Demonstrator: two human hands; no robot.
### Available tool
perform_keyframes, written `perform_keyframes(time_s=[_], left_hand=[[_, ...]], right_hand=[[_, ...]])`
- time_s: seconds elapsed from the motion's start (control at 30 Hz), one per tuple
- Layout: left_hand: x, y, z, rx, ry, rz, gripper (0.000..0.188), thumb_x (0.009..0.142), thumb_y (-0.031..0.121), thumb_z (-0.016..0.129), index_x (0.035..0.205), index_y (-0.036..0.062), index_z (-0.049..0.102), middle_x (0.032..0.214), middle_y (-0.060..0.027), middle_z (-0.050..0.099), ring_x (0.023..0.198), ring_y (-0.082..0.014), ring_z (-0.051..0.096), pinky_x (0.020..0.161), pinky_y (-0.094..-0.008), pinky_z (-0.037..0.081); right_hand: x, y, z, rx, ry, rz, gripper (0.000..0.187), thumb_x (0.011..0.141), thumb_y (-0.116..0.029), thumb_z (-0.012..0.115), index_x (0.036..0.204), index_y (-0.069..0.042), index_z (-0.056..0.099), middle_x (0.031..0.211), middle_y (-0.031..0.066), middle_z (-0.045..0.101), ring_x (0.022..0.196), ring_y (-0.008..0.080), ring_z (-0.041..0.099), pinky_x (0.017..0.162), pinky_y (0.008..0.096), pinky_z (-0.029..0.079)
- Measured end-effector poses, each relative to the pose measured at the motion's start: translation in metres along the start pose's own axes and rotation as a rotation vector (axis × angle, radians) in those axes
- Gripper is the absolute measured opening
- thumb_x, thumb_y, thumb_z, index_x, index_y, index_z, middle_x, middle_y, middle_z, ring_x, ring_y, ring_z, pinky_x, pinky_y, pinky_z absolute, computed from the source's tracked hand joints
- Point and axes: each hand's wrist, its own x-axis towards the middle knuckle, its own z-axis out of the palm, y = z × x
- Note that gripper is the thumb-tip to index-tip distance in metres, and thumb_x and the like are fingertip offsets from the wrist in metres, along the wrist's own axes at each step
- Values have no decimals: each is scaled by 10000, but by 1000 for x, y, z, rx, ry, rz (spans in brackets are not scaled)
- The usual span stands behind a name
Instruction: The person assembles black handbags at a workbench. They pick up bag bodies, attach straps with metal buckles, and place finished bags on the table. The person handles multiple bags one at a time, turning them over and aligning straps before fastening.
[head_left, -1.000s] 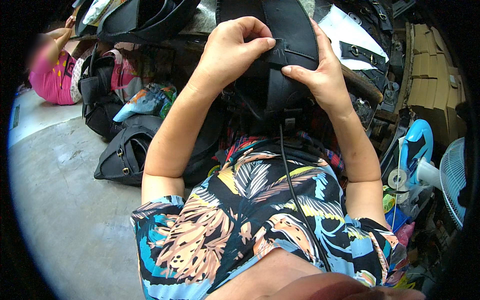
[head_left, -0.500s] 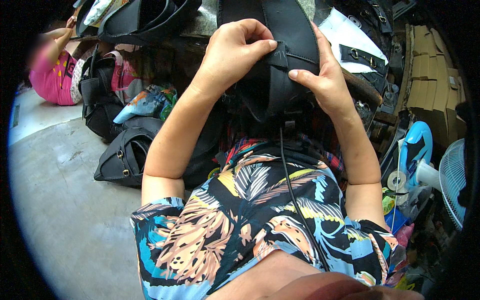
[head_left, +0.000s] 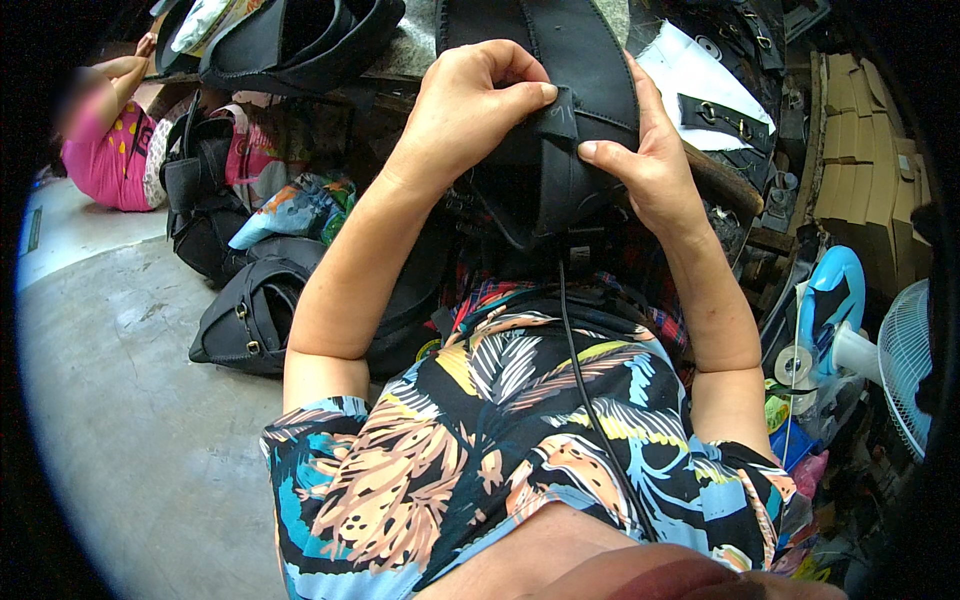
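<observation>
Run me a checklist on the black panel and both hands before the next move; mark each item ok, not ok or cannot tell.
1. Left hand has a grip: ok, thumb and fingers pinch the small black tab near its upper left corner.
2. Right hand steadies the black stitched panel: ok, thumb in front, fingers at its right edge.
3. Tab fastened along all its edges: cannot tell, black on black hides any stitching.
4. Back of the panel sound: cannot tell, it faces away.
5. Black cable clear of both hands: ok, it runs down the patterned shirt, between the forearms.
</observation>
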Motion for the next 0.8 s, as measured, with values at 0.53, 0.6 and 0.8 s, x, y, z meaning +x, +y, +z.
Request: perform_keyframes(time_s=[0.53, 0.6, 0.8], left_hand=[[1, -7, 5, 75, 95, 52, 232, 819, 241, 747, 914, 29, 752, 802, -103, 733, 724, -174, 692, 697, -302, 538], [0, -7, 4, 95, 99, 58, 230, 820, 246, 748, 920, 39, 751, 815, -104, 735, 731, -177, 693, 702, -304, 537], [-3, -4, 5, 136, 123, 117, 218, 840, 262, 747, 932, 64, 750, 831, -94, 736, 729, -188, 698, 700, -313, 542]], right_hand=[[0, 4, -1, 36, 17, 46, 891, 748, 9, 689, 1525, 36, 254, 1358, 189, 511, 1204, 221, 584, 1035, 324, 497], [0, 4, -2, 59, 34, 50, 889, 745, 9, 688, 1524, 34, 259, 1359, 193, 510, 1198, 221, 590, 1024, 322, 507], [0, 2, -3, 47, 31, 55, 896, 737, -16, 707, 1523, 29, 279, 1380, 179, 500, 1226, 224, 570, 1058, 331, 476]])
